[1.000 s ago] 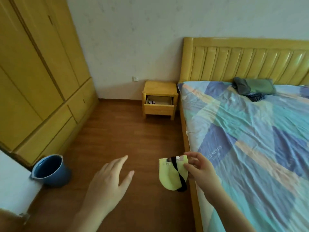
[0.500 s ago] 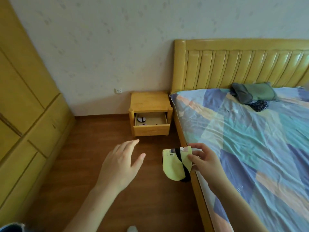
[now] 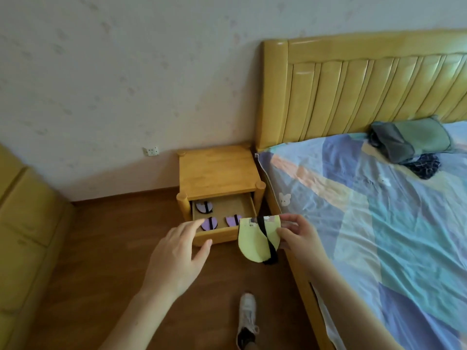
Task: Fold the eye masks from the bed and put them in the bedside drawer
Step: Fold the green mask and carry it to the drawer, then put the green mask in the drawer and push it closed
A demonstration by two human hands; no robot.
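Right hand (image 3: 298, 236) pinching folded yellow eye mask (image 3: 257, 239) by its right edge, just before the open bedside drawer (image 3: 222, 218). Left hand (image 3: 177, 256) spread, empty, near drawer front. Three purple eye masks (image 3: 209, 223) inside; bare drawer bottom at rear right. Bed (image 3: 379, 223) edge close beside right.

Pale wall (image 3: 101, 72), wood floor (image 3: 101, 274), yellow wardrobe (image 3: 22, 223)
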